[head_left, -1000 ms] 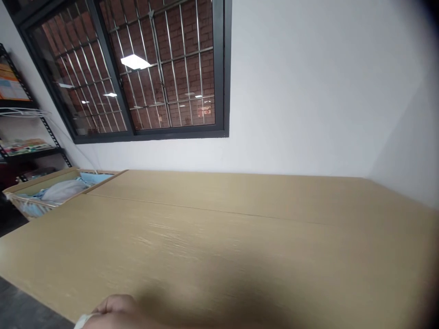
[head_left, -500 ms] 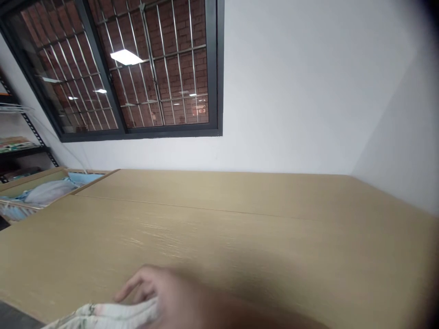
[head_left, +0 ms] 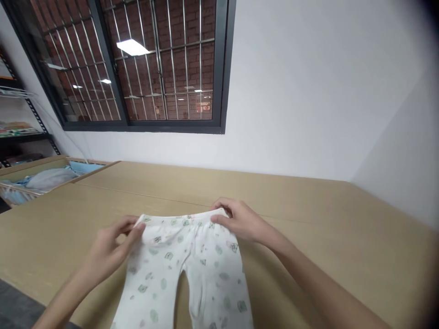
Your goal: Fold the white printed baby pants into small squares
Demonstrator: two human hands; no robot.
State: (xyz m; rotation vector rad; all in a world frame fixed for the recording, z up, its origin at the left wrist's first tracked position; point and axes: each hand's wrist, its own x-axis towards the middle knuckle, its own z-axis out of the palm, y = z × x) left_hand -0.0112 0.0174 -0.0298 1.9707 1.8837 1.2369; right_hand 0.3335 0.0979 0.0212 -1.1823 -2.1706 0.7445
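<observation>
A small pair of white trousers (head_left: 185,274) with a green and grey print lies flat on the light wooden table (head_left: 343,237), waistband away from me, both legs running off the bottom of the view. My left hand (head_left: 109,249) pinches the left corner of the waistband. My right hand (head_left: 240,221) pinches the right corner, fingers curled over the fabric edge.
A cardboard box (head_left: 37,176) with pale blue and grey cloth stands at the table's far left. Beyond it is a dark metal shelf (head_left: 20,132). A barred window (head_left: 137,68) and white walls close the back and right sides.
One hand brought the bundled trousers up from the bottom edge. Now the trousers lie spread on the table and both hands hold the waistband corners.
</observation>
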